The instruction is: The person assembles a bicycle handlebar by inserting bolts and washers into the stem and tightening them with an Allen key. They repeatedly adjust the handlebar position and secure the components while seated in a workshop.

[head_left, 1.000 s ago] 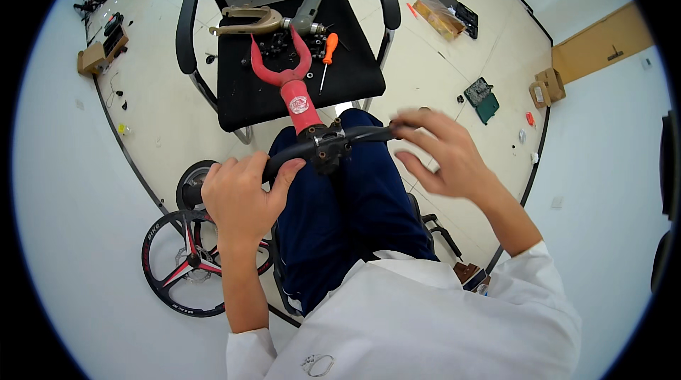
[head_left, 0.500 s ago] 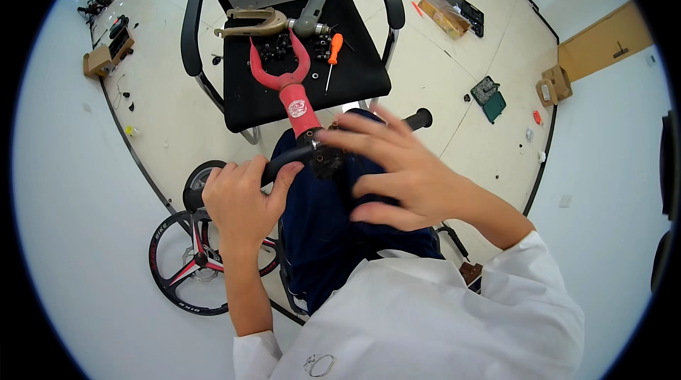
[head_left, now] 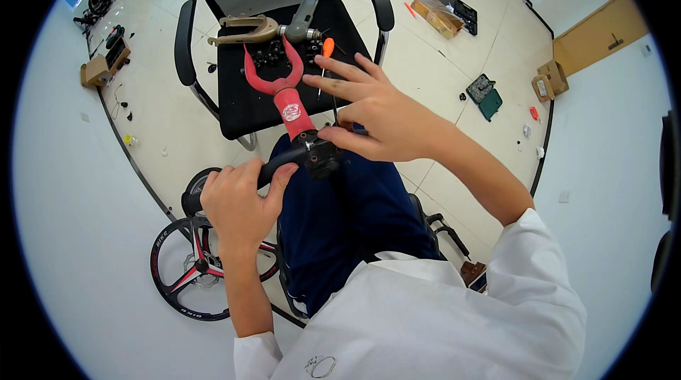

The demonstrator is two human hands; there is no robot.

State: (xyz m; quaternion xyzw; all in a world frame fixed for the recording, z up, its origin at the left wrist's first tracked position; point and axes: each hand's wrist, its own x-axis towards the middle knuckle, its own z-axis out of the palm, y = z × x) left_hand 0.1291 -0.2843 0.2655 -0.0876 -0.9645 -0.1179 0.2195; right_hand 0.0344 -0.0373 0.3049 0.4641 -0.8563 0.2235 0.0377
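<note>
The red fork (head_left: 289,103) looks smoothly painted, the handlebar (head_left: 284,158) matt, the floor (head_left: 425,75) glossy

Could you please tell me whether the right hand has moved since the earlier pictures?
Yes. Judged against the chair, the right hand has moved left and forward since the first picture, mostly forward since the second.

Green case (head_left: 489,104) open on tiled floor (head_left: 425,86) — cardboard boxes (head_left: 554,76) near tan door (head_left: 592,36).
</note>
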